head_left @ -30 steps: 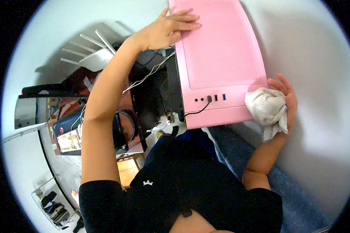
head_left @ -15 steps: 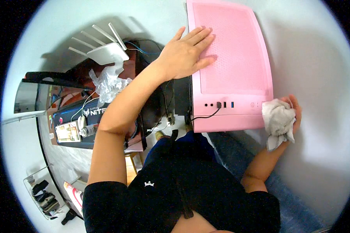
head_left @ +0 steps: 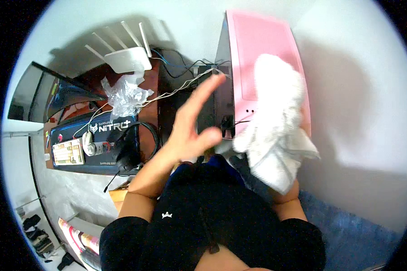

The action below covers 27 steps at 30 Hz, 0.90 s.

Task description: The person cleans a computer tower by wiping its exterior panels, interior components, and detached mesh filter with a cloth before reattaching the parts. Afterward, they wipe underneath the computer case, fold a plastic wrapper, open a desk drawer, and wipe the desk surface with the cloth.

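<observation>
A pink computer case [head_left: 244, 49] with a mesh top panel stands against the wall, its dark side panel facing left. Over its front part hangs a crumpled white cloth [head_left: 278, 104], gripped by my right hand [head_left: 288, 189], which is mostly hidden behind the cloth. The cloth covers most of the ports; two small round jacks still show. My left hand [head_left: 190, 122] is in the air left of the case, fingers stretched and thumb apart, holding nothing.
On the desk at left are a white router [head_left: 129, 60], crumpled clear plastic [head_left: 126, 97], a keyboard [head_left: 68, 152], a headset [head_left: 129, 149], a spray can [head_left: 98, 148] and a monitor [head_left: 36, 92]. White and black cables run between desk and case. Blue fabric [head_left: 343, 221] lies lower right.
My left hand has lifted off the case top and drawn back toward me. My right hand has brought the cloth from the case's right edge leftward and up, and the cloth hangs looser.
</observation>
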Available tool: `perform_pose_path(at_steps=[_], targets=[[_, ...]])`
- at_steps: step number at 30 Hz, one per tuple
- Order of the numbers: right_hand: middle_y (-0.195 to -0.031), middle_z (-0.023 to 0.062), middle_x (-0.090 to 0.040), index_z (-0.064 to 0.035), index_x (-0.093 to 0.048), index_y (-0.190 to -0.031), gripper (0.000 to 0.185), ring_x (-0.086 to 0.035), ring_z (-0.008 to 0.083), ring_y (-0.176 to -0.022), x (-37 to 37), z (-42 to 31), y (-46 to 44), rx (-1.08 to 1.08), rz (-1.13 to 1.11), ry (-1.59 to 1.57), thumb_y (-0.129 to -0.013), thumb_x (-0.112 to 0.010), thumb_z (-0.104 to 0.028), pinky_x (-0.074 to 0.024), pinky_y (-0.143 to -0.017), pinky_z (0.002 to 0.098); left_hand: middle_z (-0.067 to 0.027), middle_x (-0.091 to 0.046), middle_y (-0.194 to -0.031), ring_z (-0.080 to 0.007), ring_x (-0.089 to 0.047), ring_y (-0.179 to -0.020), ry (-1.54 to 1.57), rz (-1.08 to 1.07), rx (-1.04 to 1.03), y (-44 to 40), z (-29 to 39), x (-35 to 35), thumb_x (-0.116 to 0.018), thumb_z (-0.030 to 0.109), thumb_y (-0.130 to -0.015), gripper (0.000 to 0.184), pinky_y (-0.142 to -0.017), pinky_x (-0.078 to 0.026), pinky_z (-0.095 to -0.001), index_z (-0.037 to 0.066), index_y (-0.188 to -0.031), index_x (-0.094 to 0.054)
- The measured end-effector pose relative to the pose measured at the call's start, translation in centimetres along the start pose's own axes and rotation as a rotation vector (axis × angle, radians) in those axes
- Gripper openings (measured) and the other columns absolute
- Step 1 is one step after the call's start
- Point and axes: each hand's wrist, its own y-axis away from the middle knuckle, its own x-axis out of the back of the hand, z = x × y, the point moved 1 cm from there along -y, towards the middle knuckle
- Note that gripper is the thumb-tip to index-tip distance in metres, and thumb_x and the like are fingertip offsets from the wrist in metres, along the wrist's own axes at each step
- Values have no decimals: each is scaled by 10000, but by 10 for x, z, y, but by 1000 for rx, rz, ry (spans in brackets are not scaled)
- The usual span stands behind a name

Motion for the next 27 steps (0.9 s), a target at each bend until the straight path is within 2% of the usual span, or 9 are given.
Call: perform_pose_path(at_steps=[4,8,10,12,16,18,21,23,27], targets=[[-1229,137,-454,-2,-334,-1312,676,-475,222,-1128,-37,66,0,-96,135,90,-868,-486,-488,-369,-982,339,-189,14,-1489,-272,-18,-1382,352,-81,92,44,11,-1,-539,738,-682,1216,-1098,-67,-376,-29,-1408,63],[-1209,118,-457,0,-330,-1308,622,-481,189,-1115,-66,117,17,-182,238,219,-891,-505,-428,-353,-992,297,-180,24,-1486,-260,-31,-1374,478,44,117,79,7,19,-507,733,-710,1200,-1094,-68,-375,-42,-1399,96],[-1122,83,-490,-5,-393,-1237,475,-492,150,-1054,-72,141,22,-70,109,348,-910,-505,-331,-361,-954,273,-174,17,-1484,-254,-37,-1373,596,116,92,91,10,27,-514,704,-732,1172,-1092,-74,-375,-34,-1401,104],[-1046,54,-513,-16,-448,-1159,354,-496,126,-985,-82,159,27,-6,140,422,-915,-507,-265,-380,-902,262,-168,-57,-1478,-250,-84,-1368,687,257,-47,95,17,33,-529,618,-785,1079,-1092,-94,-367,-19,-1411,77],[-950,35,-521,-24,-495,-1054,227,-482,92,-858,-89,181,31,34,221,611,-911,-527,-198,-397,-783,228,-165,-270,-1415,-252,-304,-1294,943,369,156,116,31,52,-508,538,-845,873,-1060,-242,-355,-12,-1404,-124],[-918,35,-545,-20,-510,-1025,196,-508,91,-839,-89,187,29,-6,183,573,-908,-536,-175,-413,-766,229,-173,-351,-1377,-273,-387,-1248,1150,450,267,118,37,64,-381,528,-900,740,-1044,-303,-381,-9,-1383,-221],[-964,82,-597,-16,-505,-1060,201,-582,145,-862,-74,180,21,-52,123,542,-944,-463,-175,-474,-786,274,-173,-454,-1308,-296,-473,-1178,1550,482,373,117,38,87,-343,474,-935,621,-1013,-361,-417,0,-1337,-342],[-982,101,-599,-18,-522,-1024,157,-580,163,-906,-65,178,15,20,144,485,-929,-487,-138,-473,-816,291,-154,-480,-1288,-272,-492,-1163,1780,298,173,119,28,97,-328,431,-954,563,-1005,-374,-399,7,-1323,-367],[-900,78,-578,-15,-522,-965,97,-554,130,-854,-66,165,4,278,95,536,-905,-526,-91,-457,-791,274,-139,-532,-1224,-244,-548,-1084,1205,643,411,113,44,120,-360,403,-957,522,-951,-419,-368,-8,-1272,-421]])
